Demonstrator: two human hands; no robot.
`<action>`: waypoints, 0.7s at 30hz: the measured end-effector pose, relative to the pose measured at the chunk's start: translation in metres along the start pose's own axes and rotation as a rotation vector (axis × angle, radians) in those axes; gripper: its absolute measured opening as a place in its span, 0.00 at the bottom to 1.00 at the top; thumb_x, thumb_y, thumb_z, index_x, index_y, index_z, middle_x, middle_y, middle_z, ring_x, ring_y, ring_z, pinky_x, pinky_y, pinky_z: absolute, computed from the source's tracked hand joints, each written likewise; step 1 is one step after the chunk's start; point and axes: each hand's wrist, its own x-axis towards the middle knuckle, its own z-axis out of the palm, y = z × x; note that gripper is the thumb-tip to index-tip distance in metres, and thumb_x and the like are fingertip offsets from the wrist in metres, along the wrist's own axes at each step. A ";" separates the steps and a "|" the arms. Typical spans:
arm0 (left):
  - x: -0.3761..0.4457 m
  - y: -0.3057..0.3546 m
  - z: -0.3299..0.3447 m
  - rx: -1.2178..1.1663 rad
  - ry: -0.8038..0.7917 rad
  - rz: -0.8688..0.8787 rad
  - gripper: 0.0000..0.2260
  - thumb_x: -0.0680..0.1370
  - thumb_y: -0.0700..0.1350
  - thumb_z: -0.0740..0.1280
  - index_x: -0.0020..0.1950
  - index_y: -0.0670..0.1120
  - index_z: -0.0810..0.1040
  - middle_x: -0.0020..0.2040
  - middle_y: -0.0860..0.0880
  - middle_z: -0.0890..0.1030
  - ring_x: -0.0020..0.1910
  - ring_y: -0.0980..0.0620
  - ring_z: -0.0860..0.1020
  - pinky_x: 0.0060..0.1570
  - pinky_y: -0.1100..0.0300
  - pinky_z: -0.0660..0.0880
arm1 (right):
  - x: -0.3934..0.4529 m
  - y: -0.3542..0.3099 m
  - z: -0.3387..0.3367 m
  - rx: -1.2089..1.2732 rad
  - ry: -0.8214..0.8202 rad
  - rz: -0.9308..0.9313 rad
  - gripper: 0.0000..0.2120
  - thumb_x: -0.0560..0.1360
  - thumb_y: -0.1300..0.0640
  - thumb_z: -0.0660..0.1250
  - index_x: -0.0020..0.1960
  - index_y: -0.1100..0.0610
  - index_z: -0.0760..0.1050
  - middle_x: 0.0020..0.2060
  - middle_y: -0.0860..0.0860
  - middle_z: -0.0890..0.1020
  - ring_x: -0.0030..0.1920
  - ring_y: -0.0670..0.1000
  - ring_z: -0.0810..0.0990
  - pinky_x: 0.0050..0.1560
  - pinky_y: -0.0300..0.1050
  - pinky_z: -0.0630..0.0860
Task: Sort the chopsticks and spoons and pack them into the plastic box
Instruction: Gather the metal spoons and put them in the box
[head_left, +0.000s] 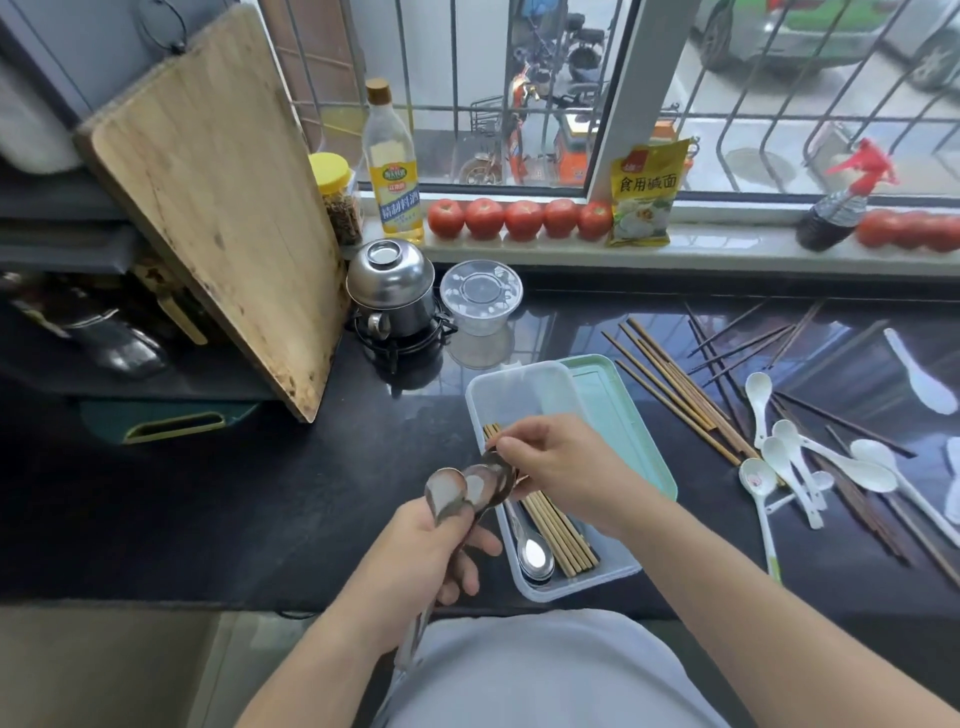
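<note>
Over the near edge of the black glossy countertop: left hand, fingers curled tight round a bunch of metal spoons, bowls fanned upward, handles running down past the wrist. Right hand just beside, thumb and fingertips pinching the rim of the topmost spoon bowl in that bunch, above the box.

Directly under the right hand: clear rectangular plastic box, lying lengthwise away from the body, resting on a pale green lid or tray showing along its right side. Inside the box: a neat row of light bamboo chopsticks along the right wall, and shiny steel spoons stacked at the near left corner, bowls toward the body.

To the right of the box, loose on the counter: more light bamboo chopsticks in a slanting group, dark brown chopsticks scattered and crossing, white ceramic soup spoons lying among them.

Further back: inverted steel bowl on a small pot, clear round plastic container, large wooden cutting board leaning at left. On the sill: oil bottle, red tomatoes, yellow packet.
</note>
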 end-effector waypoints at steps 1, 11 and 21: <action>0.000 0.001 0.001 0.003 0.021 0.007 0.11 0.87 0.47 0.59 0.60 0.48 0.80 0.43 0.44 0.86 0.28 0.49 0.74 0.25 0.60 0.64 | 0.000 0.000 0.002 0.001 0.021 -0.009 0.08 0.81 0.58 0.67 0.50 0.58 0.85 0.42 0.57 0.86 0.42 0.59 0.87 0.48 0.57 0.84; 0.001 -0.002 -0.008 0.207 0.044 0.039 0.09 0.84 0.47 0.62 0.50 0.45 0.79 0.39 0.43 0.82 0.28 0.50 0.68 0.27 0.58 0.64 | 0.000 0.009 0.003 -0.310 0.369 -0.197 0.08 0.80 0.53 0.69 0.46 0.53 0.85 0.34 0.46 0.84 0.35 0.48 0.83 0.44 0.52 0.82; 0.003 -0.031 -0.057 -0.102 0.327 -0.097 0.09 0.85 0.37 0.60 0.48 0.36 0.75 0.32 0.47 0.76 0.25 0.55 0.65 0.23 0.63 0.59 | -0.009 0.036 -0.056 -0.793 0.409 0.180 0.09 0.80 0.64 0.61 0.58 0.57 0.76 0.47 0.55 0.81 0.44 0.56 0.79 0.47 0.54 0.80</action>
